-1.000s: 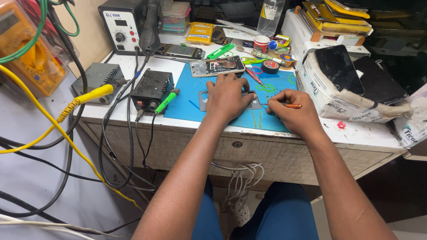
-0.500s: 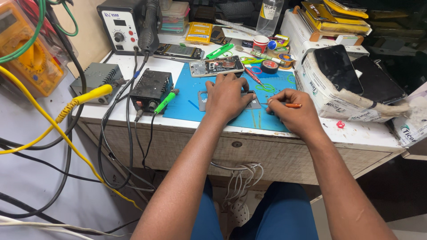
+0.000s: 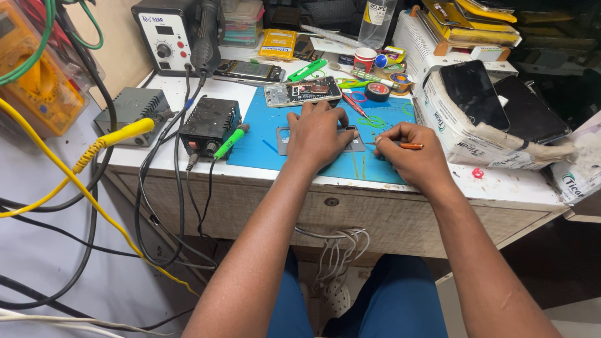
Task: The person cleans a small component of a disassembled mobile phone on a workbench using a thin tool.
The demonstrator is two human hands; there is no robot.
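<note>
Left hand [image 3: 318,133] spread flat on a grey phone frame [image 3: 354,143], pinning it to the blue work mat [image 3: 263,141]; right hand [image 3: 410,153] pinched shut on an orange-tipped tool [image 3: 407,146], point aimed at the frame's edge. Just beyond, an opened phone [image 3: 302,92], tape roll [image 3: 377,92] and soldering iron [image 3: 230,141] within reach on the table [image 3: 501,188].
</note>
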